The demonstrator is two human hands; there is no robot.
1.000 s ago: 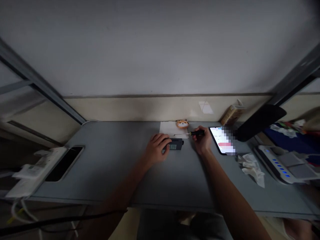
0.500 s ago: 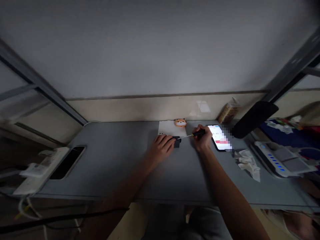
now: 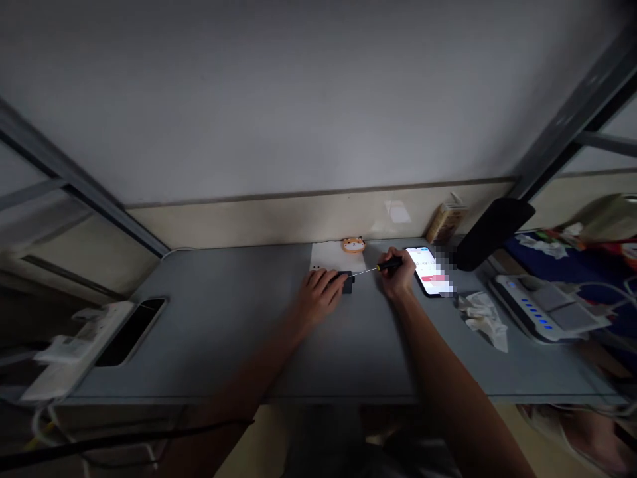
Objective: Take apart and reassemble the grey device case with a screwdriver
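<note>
My left hand [image 3: 321, 293] is closed over a small dark box-shaped device [image 3: 348, 285] on the grey desk, its fingers covering the device's left part. My right hand [image 3: 398, 277] grips the black handle of a screwdriver [image 3: 390, 263], whose thin metal shaft points left. The tip reaches the top of the device by my left fingertips; whether it sits in a screw is too small to tell. Just behind the device lies a white sheet of paper [image 3: 326, 255] with a few tiny dark dots on it. An orange animal-face case [image 3: 353, 245] rests at the sheet's back right corner.
Right of my right hand lies a lit phone [image 3: 428, 271], with crumpled tissue [image 3: 485, 320] nearby. A drink carton [image 3: 446, 222], a black cylinder [image 3: 494, 234] and a white power strip [image 3: 535, 312] stand farther right. At the left are a dark phone [image 3: 131, 332] and another white strip [image 3: 74, 358].
The view has shifted slightly, so everything sits a little farther left. Both hands, the screwdriver and the device keep nearly the same arrangement.
</note>
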